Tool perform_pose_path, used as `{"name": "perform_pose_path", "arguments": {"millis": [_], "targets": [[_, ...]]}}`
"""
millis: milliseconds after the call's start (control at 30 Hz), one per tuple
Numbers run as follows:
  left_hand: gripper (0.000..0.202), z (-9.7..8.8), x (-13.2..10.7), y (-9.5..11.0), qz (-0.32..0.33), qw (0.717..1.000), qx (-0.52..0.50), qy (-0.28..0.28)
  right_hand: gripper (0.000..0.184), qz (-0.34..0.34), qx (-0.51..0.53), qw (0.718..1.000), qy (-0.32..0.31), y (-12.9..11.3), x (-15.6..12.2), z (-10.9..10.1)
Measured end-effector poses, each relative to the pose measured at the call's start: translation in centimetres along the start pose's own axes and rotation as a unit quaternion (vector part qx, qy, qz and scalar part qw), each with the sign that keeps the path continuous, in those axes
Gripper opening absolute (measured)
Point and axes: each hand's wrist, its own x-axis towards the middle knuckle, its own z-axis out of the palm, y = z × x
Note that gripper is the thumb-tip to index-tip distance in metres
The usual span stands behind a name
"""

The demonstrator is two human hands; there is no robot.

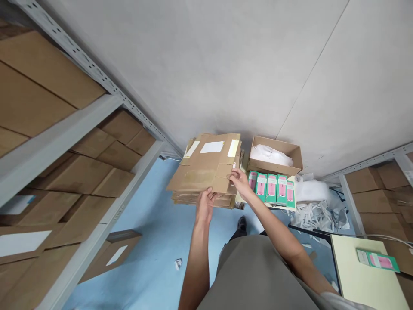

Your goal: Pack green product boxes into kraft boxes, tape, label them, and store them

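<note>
A flattened cardboard box [196, 172] with white labels and strips of tape lies on top of a stack of flattened cardboard [206, 200]. My left hand [205, 205] is closed on its near edge, with the thumb on top and the other fingers partly hidden beneath. At the right edge, my right hand [239, 181] pinches a corner flap of the same box. Just right of that hand, several green-and-pink product boxes [271, 188] stand in a row in front of an open carton [275, 165] with white wrapping inside.
Metal shelving [135, 172] full of cardboard boxes runs along the left; another rack [351, 206] stands at right. Shredded paper [319, 216] is heaped beside the green boxes. A pale table [364, 280] bears a single green box [378, 260]. A crumpled scrap [178, 263] lies on the blue floor.
</note>
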Motion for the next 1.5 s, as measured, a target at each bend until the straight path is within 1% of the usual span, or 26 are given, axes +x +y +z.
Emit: {"name": "perform_pose_path", "arguments": {"millis": [67,133,233,300,367,433,533,600,700,767,800,833,867,933,967,1000,1033,1067,1100,1133,1200,1267,1333,1433,1500], "targets": [[0.033,-0.4,-0.2,0.0,-0.007,1.0,0.001,-0.027,0.049,-0.019,0.005,1.0,0.003,-0.4,-0.5,0.5],[0.033,-0.6,-0.6,0.4,-0.011,0.997,0.012,-0.076,0.05,-0.04,0.01,0.999,0.001,-0.9,-1.6,0.5],[0.04,-0.1,-1.5,1.2,-0.014,0.99,0.026,-0.14,0.047,-0.062,0.013,0.998,-0.004,-1.7,-4.2,-0.5],[0.048,0.7,-1.9,1.4,-0.011,0.988,0.011,-0.151,0.045,-0.071,0.018,0.997,0.005,-2.2,-6.0,-1.7],[0.055,1.9,-1.8,1.3,0.001,0.991,-0.019,-0.136,0.045,-0.079,0.019,0.996,0.022,-2.7,-7.3,-3.0],[0.06,3.0,-1.3,0.8,0.011,0.992,-0.04,-0.117,0.045,-0.086,0.018,0.995,0.042,-3.3,-7.9,-4.2],[0.068,4.2,0.3,-0.9,0.013,0.994,-0.015,-0.105,0.046,-0.104,0.018,0.992,0.07,-4.4,-8.0,-5.8],[0.072,4.4,1.6,-2.3,0.013,0.996,0.022,-0.082,0.044,-0.119,0.019,0.989,0.086,-5.4,-8.1,-6.9],[0.07,4.0,3.2,-4.0,0.015,0.997,0.074,-0.012,0.045,-0.142,0.019,0.984,0.106,-7.1,-8.7,-8.6],[0.064,3.4,3.8,-4.6,0.044,0.989,0.141,0.015,0.046,-0.155,0.025,0.98,0.121,-8.1,-9.4,-9.9],[0.063,3.1,3.8,-4.7,0.076,0.979,0.19,0.009,0.046,-0.162,0.03,0.978,0.131,-8.4,-9.8,-10.5],[0.065,2.8,3.6,-4.7,0.118,0.962,0.247,-0.012,0.045,-0.167,0.036,0.975,0.141,-8.7,-10.2,-11.2],[0.071,2.6,3.2,-4.7,0.165,0.936,0.308,-0.045,0.044,-0.171,0.042,0.972,0.153,-8.9,-10.6,-11.7],[0.086,2.3,2.1,-4.7,0.244,0.863,0.425,-0.126,0.042,-0.177,0.049,0.966,0.179,-9.1,-11.1,-12.6],[0.093,2.2,1.4,-4.8,0.268,0.822,0.475,-0.165,0.042,-0.178,0.05,0.964,0.191,-9.1,-11.3,-13.0],[0.1,2.3,0.6,-4.9,0.279,0.784,0.519,-0.197,0.041,-0.179,0.048,0.962,0.201,-9.1,-11.4,-13.2],[0.104,2.3,0.0,-5.2,0.283,0.752,0.552,-0.223,0.041,-0.179,0.047,0.961,0.207,-9.1,-11.5,-13.3],[0.103,2.4,-0.6,-5.6,0.286,0.729,0.574,-0.237,0.041,-0.179,0.046,0.96,0.21,-9.1,-11.5,-13.4],[0.098,2.4,-1.0,-5.9,0.289,0.715,0.589,-0.241,0.04,-0.178,0.047,0.96,0.212,-9.1,-11.5,-13.5],[0.094,2.5,-1.2,-6.3,0.291,0.71,0.596,-0.239,0.04,-0.177,0.048,0.96,0.212,-9.2,-11.5,-13.5],[0.086,2.6,-1.1,-7.0,0.295,0.717,0.593,-0.217,0.041,-0.172,0.053,0.96,0.212,-9.4,-11.6,-13.6],[0.08,2.9,-0.6,-7.5,0.293,0.741,0.576,-0.183,0.043,-0.166,0.054,0.96,0.218,-9.6,-11.9,-13.9],[0.073,3.6,0.2,-7.5,0.287,0.772,0.55,-0.136,0.046,-0.159,0.056,0.959,0.226,-9.8,-12.4,-14.4],[0.058,5.1,1.3,-6.7,0.271,0.815,0.509,-0.058,0.047,-0.155,0.064,0.956,0.24,-10.1,-13.7,-15.3],[0.055,6.3,1.5,-5.6,0.259,0.831,0.491,-0.021,0.048,-0.155,0.075,0.953,0.248,-10.3,-14.9,-16.0]]}}
